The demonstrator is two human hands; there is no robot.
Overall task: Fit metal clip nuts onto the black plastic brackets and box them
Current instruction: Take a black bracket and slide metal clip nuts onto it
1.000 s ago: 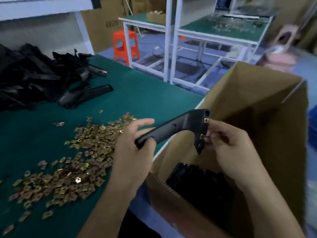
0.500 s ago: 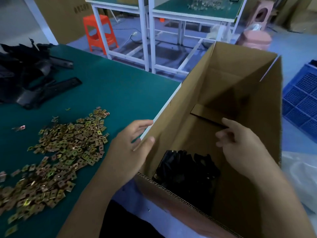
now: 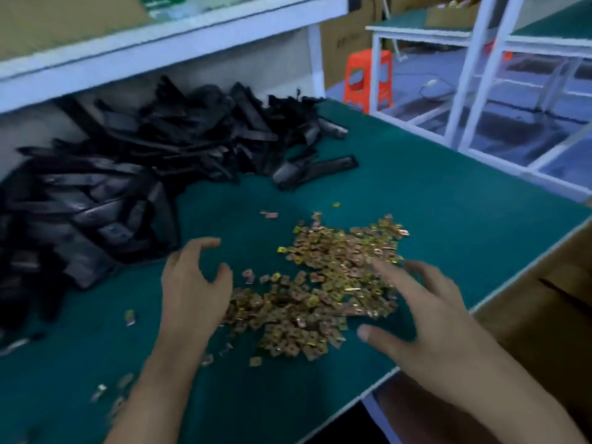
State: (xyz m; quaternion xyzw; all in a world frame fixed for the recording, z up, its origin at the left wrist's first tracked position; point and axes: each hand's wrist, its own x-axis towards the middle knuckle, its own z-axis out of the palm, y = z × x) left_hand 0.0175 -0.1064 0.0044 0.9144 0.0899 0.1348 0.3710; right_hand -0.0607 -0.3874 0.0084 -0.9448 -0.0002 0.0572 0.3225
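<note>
Clip nuts (image 3: pixel 323 283) lay in a loose, shallow heap on the green table (image 3: pixel 416 193), nearest the person, probably spread thin so that single pieces could be picked out without digging. A few strays sat apart from the heap towards the near left.

Both hands were over that heap and held nothing. The left hand (image 3: pixel 192 290) hung at its left edge with fingers loosely curled and thumb apart. The right hand (image 3: pixel 426 325) reached across its right side with fingers spread and fairly straight; blur hid whether the tips touched any metal. I judged this to be the start of a fresh piece: nuts to be gathered, a bracket not yet taken.

At the right, just beside the table edge, part of a cardboard box (image 3: pixel 544 299) showed, close enough for a finished part to be dropped in with a short reach.

Further back the black plastic brackets (image 3: pixel 128 187) were piled along the left under a white shelf (image 3: pixel 160 43), one bracket (image 3: pixel 315 171) lying loose at the pile's right end. Beyond the table stood an orange stool (image 3: pixel 368 78).
</note>
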